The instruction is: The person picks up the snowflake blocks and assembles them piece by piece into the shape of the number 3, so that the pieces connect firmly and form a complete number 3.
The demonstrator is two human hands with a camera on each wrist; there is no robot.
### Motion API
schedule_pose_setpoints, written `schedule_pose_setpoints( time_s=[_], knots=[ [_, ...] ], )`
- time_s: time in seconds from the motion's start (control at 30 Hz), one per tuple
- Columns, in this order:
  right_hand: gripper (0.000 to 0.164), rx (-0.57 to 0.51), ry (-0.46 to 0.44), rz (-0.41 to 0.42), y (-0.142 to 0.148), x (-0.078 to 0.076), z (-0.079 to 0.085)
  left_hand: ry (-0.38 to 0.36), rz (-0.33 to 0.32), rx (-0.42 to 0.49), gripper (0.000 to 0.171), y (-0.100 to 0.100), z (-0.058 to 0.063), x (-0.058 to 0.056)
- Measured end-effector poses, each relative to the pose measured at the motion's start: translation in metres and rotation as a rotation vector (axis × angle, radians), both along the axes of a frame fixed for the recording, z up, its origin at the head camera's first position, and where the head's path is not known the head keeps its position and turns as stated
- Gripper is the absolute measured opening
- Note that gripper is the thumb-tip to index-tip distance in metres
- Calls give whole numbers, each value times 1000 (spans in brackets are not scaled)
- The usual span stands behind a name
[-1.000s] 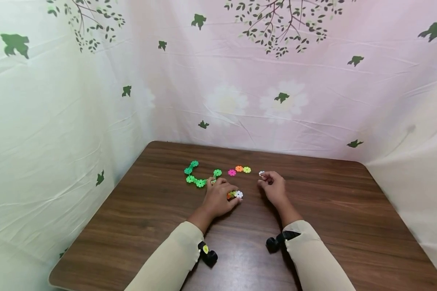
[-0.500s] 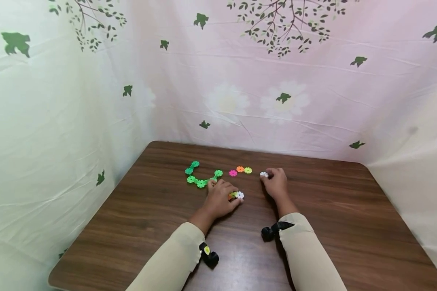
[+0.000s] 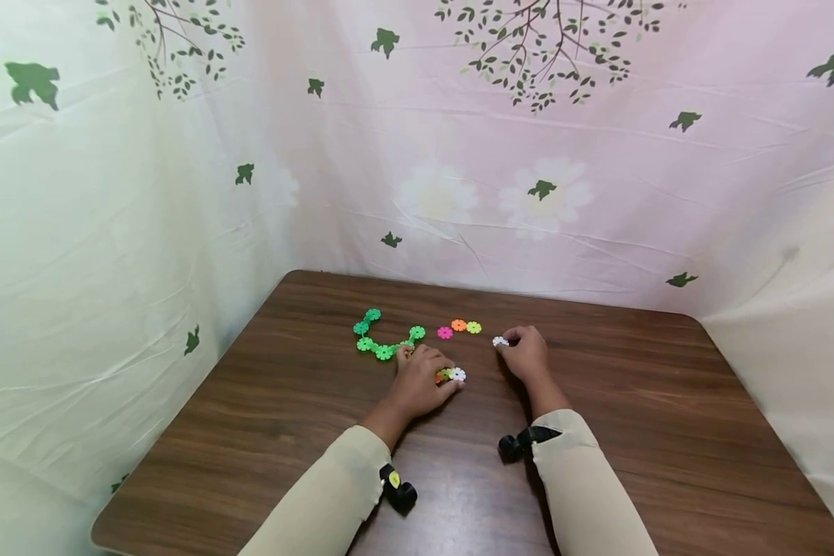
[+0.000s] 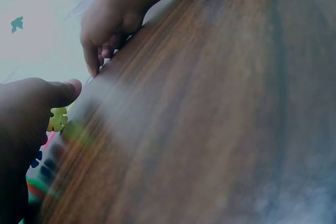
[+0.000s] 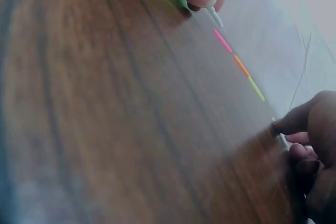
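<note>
In the head view my left hand (image 3: 420, 380) grips the near end of a linked chain of plastic flower discs. An orange disc, a yellow-green disc and a white flower disc (image 3: 458, 374) show between its thumb and forefinger. The green stretch of the chain (image 3: 384, 352) curves away over the table beyond the fingers; the palm hides some links. My right hand (image 3: 528, 361) pinches a separate white flower disc (image 3: 500, 341) low at the tabletop, to the right. In the right wrist view that disc is seen nearly edge-on at the fingertips of the right hand (image 5: 310, 150).
Loose pink (image 3: 445, 333), orange (image 3: 459, 325) and yellow (image 3: 474, 327) flower discs lie flat in a row between and beyond the hands. The brown wooden table (image 3: 250, 440) ends at a printed cloth backdrop (image 3: 445, 201). Each wrist wears a black strapped camera (image 3: 399, 494).
The right hand has closed in on the white disc and shifted it slightly toward the body. The left hand and its chain stay in place.
</note>
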State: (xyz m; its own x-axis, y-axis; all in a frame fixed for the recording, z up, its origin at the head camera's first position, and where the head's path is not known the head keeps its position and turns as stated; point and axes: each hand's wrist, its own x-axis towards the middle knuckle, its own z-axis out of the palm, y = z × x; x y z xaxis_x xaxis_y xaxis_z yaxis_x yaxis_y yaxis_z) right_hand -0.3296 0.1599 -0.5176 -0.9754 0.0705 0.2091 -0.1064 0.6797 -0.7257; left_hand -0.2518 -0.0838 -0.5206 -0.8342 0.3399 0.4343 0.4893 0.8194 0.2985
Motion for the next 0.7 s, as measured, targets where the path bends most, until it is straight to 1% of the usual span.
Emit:
schedule_pose_setpoints(
  time_s=[0.17,0.27,0.47,0.57,0.7],
  knots=[
    [22,-68,-19,13,2,0,0,-39,6,35,31,3,2,-1],
    [23,-104,-18,19,4,1,0,-48,12,55,29,4,1,-1],
    [16,-76,15,51,4,5,-2,-56,20,95,25,7,3,-2],
    [14,-75,18,92,3,8,-1,-62,21,103,24,8,4,-2],
    [13,-89,27,155,1,15,-1,-51,23,99,23,8,3,-2]
  ],
)
